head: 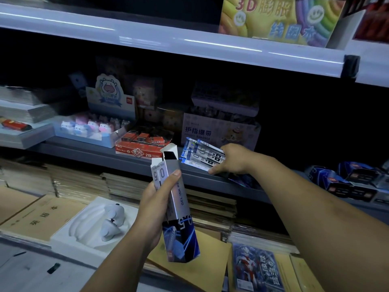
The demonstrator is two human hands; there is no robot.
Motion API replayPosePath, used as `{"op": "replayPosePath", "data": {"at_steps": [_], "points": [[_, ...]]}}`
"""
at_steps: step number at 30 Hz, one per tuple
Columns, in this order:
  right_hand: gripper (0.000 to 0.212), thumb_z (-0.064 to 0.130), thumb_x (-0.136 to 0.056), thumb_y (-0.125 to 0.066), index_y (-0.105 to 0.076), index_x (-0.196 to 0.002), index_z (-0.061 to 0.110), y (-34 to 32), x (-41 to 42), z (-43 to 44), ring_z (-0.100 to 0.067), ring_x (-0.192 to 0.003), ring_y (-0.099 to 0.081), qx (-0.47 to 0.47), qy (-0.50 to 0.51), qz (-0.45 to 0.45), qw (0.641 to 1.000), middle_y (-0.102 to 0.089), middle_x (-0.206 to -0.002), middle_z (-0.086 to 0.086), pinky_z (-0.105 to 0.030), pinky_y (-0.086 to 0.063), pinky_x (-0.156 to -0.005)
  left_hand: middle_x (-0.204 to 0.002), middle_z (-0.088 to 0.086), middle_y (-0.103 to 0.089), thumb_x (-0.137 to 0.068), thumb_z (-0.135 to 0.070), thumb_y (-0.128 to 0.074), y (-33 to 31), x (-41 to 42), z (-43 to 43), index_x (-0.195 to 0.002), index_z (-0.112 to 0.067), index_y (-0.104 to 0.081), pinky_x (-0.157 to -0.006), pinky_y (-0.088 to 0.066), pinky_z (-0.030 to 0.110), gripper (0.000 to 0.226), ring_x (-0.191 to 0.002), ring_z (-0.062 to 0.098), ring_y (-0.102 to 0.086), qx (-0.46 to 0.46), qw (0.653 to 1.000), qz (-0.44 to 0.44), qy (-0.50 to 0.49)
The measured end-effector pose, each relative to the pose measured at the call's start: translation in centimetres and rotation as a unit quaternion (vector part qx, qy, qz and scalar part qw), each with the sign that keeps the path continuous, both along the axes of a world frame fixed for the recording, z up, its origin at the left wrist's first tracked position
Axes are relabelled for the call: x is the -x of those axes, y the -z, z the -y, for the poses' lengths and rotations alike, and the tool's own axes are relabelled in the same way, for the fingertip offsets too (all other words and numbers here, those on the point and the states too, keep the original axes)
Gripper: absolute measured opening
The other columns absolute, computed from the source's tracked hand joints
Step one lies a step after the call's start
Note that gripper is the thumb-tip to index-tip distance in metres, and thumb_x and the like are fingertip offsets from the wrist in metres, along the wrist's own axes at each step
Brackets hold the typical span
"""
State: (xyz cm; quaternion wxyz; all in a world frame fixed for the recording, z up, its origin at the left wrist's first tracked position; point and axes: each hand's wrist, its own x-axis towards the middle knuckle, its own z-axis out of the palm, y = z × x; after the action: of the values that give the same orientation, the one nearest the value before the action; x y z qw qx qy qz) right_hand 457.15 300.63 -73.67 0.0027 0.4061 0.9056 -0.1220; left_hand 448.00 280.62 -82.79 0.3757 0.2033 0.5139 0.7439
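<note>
Head view: the left hand (156, 204) grips a long refill box (180, 200) around its middle, thumb laid up the front. The box stands nearly upright, tilted a little to the left, its top flap open. It is held in the air in front of the shelf (126, 163), above stacked notebooks (42, 216). The right hand (233, 159) reaches to the shelf edge and holds a fanned bundle of packs (200, 154), fingers over the top and thumb beneath. The packs rest on the shelf, just in front of a bandage box (219, 131) and beside a red 2B box (143, 149). The two hands are near each other but apart.
</note>
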Motion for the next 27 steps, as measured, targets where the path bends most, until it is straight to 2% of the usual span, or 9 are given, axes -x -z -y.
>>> {"op": "replayPosePath", "data": {"at_steps": [1, 3, 7, 11, 14, 18, 21, 25, 27], "points": [[0.056, 0.051, -0.079, -0.084, -0.059, -0.106, 0.01, -0.1, 0.2, -0.1, -0.026, -0.096, -0.059, 0.0, -0.002, 0.006, 1.0, -0.061, -0.107, -0.007, -0.035, -0.048, -0.077, -0.09, 0.006, -0.075, -0.079, -0.05, -0.073, 0.1, 0.0, 0.0, -0.113, -0.021, -0.068, -0.071, -0.055, 0.035, 0.045, -0.083, 0.02, -0.071, -0.002, 1.0, 0.0, 0.001], [0.047, 0.047, -0.079, -0.085, -0.053, -0.084, 0.013, -0.2, 0.4, -0.1, -0.022, -0.075, -0.054, 0.008, 0.002, -0.003, 1.0, -0.057, -0.085, -0.005, -0.033, -0.04, -0.061, -0.094, 0.007, -0.076, -0.08, -0.049, -0.072, 0.1, 0.0, 0.1, -0.113, -0.022, -0.069, -0.073, -0.056, 0.035, 0.042, -0.086, 0.021, -0.072, -0.005, 1.0, -0.002, 0.003], [0.044, 0.038, -0.08, -0.087, -0.051, -0.077, 0.013, -0.6, 0.4, 0.5, -0.015, -0.063, -0.05, 0.036, 0.023, -0.025, 0.999, -0.055, -0.073, -0.002, -0.029, -0.038, -0.052, -0.095, 0.007, -0.076, -0.08, -0.048, -0.072, 0.0, 0.0, 0.2, -0.112, -0.021, -0.069, -0.073, -0.056, 0.035, 0.041, -0.086, 0.02, -0.072, -0.007, 1.0, -0.009, 0.014], [0.034, 0.028, -0.074, -0.086, -0.058, -0.063, 0.012, -0.3, 0.7, 0.8, -0.018, -0.056, -0.051, 0.025, 0.033, -0.041, 0.998, -0.058, -0.062, -0.003, -0.027, -0.038, -0.052, -0.078, 0.006, -0.069, -0.073, -0.04, -0.077, -0.1, 0.0, 0.4, -0.101, -0.015, -0.069, -0.059, -0.055, 0.03, 0.039, -0.068, 0.016, -0.068, -0.021, 1.0, 0.009, 0.009], [0.04, 0.026, -0.075, -0.085, -0.053, -0.055, 0.013, -0.1, 1.3, 1.1, -0.018, -0.051, -0.047, 0.026, 0.041, -0.045, 0.998, -0.049, -0.049, 0.0, -0.027, -0.035, -0.05, -0.073, 0.005, -0.066, -0.07, -0.036, -0.08, -0.1, 0.1, 0.4, -0.096, -0.013, -0.068, -0.06, -0.055, 0.031, 0.037, -0.065, 0.017, -0.066, -0.037, 0.999, 0.02, 0.007], [0.044, 0.027, -0.074, -0.086, -0.049, -0.057, 0.012, 0.3, 1.1, 1.1, -0.017, -0.05, -0.044, 0.033, 0.066, -0.094, 0.993, -0.045, -0.049, 0.001, -0.027, -0.033, -0.047, -0.068, 0.002, -0.063, -0.072, -0.034, -0.08, -0.3, 0.1, 0.5, -0.092, -0.014, -0.065, -0.062, -0.053, 0.032, 0.032, -0.062, 0.016, -0.063, -0.04, 0.998, 0.032, 0.034], [0.034, 0.023, -0.072, -0.085, -0.057, -0.058, 0.011, 0.6, 0.4, 0.8, -0.016, -0.048, -0.048, 0.05, 0.078, -0.139, 0.986, -0.052, -0.05, 0.0, -0.022, -0.034, -0.046, -0.069, 0.003, -0.061, -0.072, -0.034, -0.086, -0.4, 0.3, 0.5, -0.098, -0.012, -0.066, -0.063, -0.052, 0.033, 0.039, -0.062, 0.017, -0.062, -0.047, 0.996, 0.063, 0.049], [0.019, 0.019, -0.071, -0.082, -0.068, -0.073, 0.005, 0.7, -0.2, 0.6, -0.019, -0.059, -0.055, 0.084, 0.079, -0.213, 0.97, -0.061, -0.066, -0.004, -0.025, -0.043, -0.056, -0.078, 0.01, -0.065, -0.065, -0.039, -0.082, -0.4, 0.3, 0.3, -0.106, -0.009, -0.068, -0.064, -0.057, 0.036, 0.053, -0.071, 0.026, -0.065, -0.056, 0.993, 0.09, 0.054], [0.018, 0.017, -0.071, -0.08, -0.071, -0.077, 0.002, 0.5, -0.7, 1.0, -0.018, -0.059, -0.056, 0.093, 0.063, -0.245, 0.963, -0.062, -0.065, -0.003, -0.028, -0.045, -0.058, -0.091, 0.014, -0.071, -0.058, -0.041, -0.085, -0.4, -0.1, 0.2, -0.104, -0.009, -0.07, -0.078, -0.06, 0.042, 0.058, -0.082, 0.028, -0.068, -0.064, 0.992, 0.084, 0.075]]}}
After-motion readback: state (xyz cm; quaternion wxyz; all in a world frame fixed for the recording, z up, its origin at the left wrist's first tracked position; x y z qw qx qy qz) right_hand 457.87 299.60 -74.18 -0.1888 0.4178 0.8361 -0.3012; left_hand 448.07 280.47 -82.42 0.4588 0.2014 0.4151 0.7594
